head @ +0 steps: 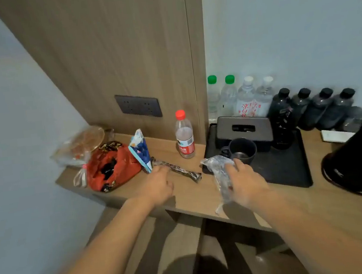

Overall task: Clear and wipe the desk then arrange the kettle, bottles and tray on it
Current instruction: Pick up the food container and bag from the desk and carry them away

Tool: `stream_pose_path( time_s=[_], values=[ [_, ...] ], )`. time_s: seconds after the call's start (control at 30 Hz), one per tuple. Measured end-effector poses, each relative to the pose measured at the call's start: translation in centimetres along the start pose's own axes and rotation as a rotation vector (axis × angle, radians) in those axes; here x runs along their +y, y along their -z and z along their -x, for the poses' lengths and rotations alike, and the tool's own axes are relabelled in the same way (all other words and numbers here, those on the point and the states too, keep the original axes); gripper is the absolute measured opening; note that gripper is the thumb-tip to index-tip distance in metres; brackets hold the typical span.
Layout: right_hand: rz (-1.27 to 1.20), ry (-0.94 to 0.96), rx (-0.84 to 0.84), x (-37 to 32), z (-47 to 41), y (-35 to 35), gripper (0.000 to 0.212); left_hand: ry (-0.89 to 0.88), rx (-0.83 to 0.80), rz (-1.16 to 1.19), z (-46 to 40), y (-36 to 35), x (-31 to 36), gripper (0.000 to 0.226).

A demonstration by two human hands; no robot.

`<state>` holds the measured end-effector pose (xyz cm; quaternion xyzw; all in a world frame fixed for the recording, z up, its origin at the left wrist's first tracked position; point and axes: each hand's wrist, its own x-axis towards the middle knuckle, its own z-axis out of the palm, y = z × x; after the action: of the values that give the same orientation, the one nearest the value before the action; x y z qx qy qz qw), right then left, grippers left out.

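Clearly the clearing part is under way, with litter lying along the left end of the desk (195, 200). The right hand (245, 181) is gripping a crumpled clear plastic wrapper (218, 173) near the front edge, just at the tray's (290, 170) front-left corner; its fingers are curling round the film. That wrapper looks feather-light, soft and crackly, so bunching it anywhere should do. The left hand (158, 184) is reaching forward, palm down, its fingers touching or nearly touching a long twisted wrapper (176, 169) lying flat; blur keeps me from telling whether they are closing on it. This one too seems limp and light, best pinched at the near end or mid-length.

Behind it, towards the left end, a red snack bag (112, 168), a blue packet (141, 151) and a clear bag with a round lid (82, 145) are sitting together, all probably flimsy. A red-capped bottle (184, 134) is standing upright near the back edge, looking mostly empty, so it may tip easily. The kettle (361, 158) is standing at the right end, likely the heaviest item; its handle is not clearly visible. Bottles (283, 101) are lining the back edge behind the tray.
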<state>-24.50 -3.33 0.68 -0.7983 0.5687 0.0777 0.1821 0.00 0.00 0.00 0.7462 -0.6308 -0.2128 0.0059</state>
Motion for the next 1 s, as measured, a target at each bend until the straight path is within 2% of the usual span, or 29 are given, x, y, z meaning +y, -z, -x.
stream_pose_path(
  time_s=[0.13,0.17,0.2,0.3,0.37,0.5,0.63,0.73,0.87,0.93,1.0],
  values=[
    [0.139,-0.050,-0.099,-1.4,-4.4,-3.1,0.117,-0.032,-0.023,-0.130,-5.1,-3.4,-0.9,0.053],
    [0.141,-0.054,-0.103,-1.7,-5.4,-3.9,0.121,-0.015,-0.026,-0.163,-6.4,-4.2,-1.2,0.056],
    [0.122,-0.070,-0.104,-1.9,-6.2,-4.5,0.118,0.012,-0.040,-0.185,-7.5,-4.9,-1.5,0.061],
    [0.007,-0.133,-0.055,-1.7,-8.4,-6.2,0.086,0.073,-0.090,-0.221,-10.4,-6.5,-2.2,0.080],
    [-0.025,-0.138,-0.030,-1.2,-9.3,-7.4,0.080,0.078,-0.109,-0.227,-11.4,-7.5,-2.3,0.073],
    [-0.012,-0.119,0.020,-0.4,-10.4,-8.9,0.080,0.018,-0.066,-0.306,-12.1,-8.3,-3.1,0.061],
    [0.021,-0.112,-0.002,-0.3,-11.4,-9.0,0.074,-0.019,-0.038,-0.386,-12.6,-8.4,-3.7,0.038],
    [0.058,-0.080,0.015,-0.2,-11.8,-9.0,0.072,-0.040,-0.017,-0.406,-12.8,-8.7,-3.9,0.033],
    [0.092,-0.048,-0.014,-0.1,-11.9,-8.9,0.082,-0.062,0.031,-0.363,-12.5,-8.9,-3.8,0.032],
    [0.081,-0.045,0.001,0.0,-12.0,-8.7,0.069,-0.079,0.048,-0.329,-12.2,-8.9,-3.8,0.031],
    [0.083,-0.050,0.038,0.1,-12.1,-8.4,0.047,-0.105,0.064,-0.299,-12.0,-8.9,-3.7,0.033]
  ],
)
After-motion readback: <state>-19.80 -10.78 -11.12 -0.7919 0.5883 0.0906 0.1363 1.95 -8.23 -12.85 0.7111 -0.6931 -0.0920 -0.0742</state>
